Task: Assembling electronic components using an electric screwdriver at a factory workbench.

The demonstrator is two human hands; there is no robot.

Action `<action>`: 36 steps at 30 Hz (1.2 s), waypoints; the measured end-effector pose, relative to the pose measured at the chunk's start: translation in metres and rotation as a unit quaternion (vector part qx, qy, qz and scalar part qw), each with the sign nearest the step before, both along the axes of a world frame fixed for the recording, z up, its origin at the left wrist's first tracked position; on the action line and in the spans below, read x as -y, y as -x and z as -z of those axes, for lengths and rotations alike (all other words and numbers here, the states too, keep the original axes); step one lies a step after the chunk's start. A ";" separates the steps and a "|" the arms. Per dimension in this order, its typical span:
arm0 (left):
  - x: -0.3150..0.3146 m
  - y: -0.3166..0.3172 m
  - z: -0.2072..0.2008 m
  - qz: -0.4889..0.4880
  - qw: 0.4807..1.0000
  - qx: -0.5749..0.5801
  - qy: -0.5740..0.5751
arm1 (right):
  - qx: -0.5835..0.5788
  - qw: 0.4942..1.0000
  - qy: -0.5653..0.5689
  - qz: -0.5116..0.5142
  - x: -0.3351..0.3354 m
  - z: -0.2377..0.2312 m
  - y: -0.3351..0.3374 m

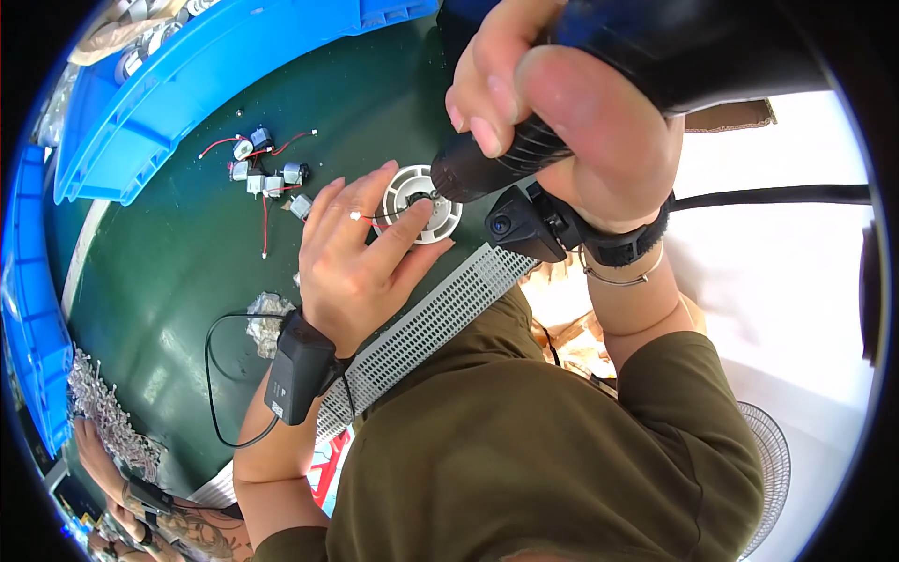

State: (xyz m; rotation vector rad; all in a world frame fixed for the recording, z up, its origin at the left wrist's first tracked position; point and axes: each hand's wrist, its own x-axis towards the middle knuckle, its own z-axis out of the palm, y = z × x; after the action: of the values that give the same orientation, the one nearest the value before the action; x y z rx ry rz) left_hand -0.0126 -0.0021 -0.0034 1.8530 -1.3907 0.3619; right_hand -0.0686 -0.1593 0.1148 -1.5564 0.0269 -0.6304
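Note:
My left hand (354, 244) lies on the green table with its fingers pressed round a white round plastic housing (401, 184). The thumb and fingertips reach over the rim and the middle of the housing. A thin wire with a small white connector (356, 216) runs out beside these fingers. My right hand (599, 122) is wrapped round a black power screwdriver (501, 157), its nose slanting down to the housing's right side. The bit's tip and its exact contact are hidden. Left of the housing lie several small motors (272, 186) with red wires.
Blue plastic bins (187, 98) line the table's far and left edges. A grey perforated strip (449, 300) runs along the near edge. Crumpled clear plastic (268, 318) lies by my left wrist. Another person's hand (98, 461) is near a pile of small pale parts (108, 412).

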 end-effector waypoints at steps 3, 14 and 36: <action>-0.001 0.000 -0.001 0.004 1.000 -0.004 -0.009 | -0.028 0.998 -0.044 -0.034 0.001 -0.002 0.003; 0.001 0.000 0.001 0.028 0.996 -0.035 0.074 | 0.051 0.995 -0.083 -0.032 -0.030 -0.023 -0.001; -0.045 -0.088 0.000 -0.118 0.978 0.075 -0.152 | 0.052 0.984 0.126 0.115 0.015 -0.006 -0.050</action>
State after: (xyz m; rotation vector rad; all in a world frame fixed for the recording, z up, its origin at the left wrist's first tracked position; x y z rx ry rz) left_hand 0.0757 0.0425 -0.0032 2.2944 -1.3896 0.4350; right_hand -0.0188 -0.1745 0.1204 -1.7761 0.0509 -0.9258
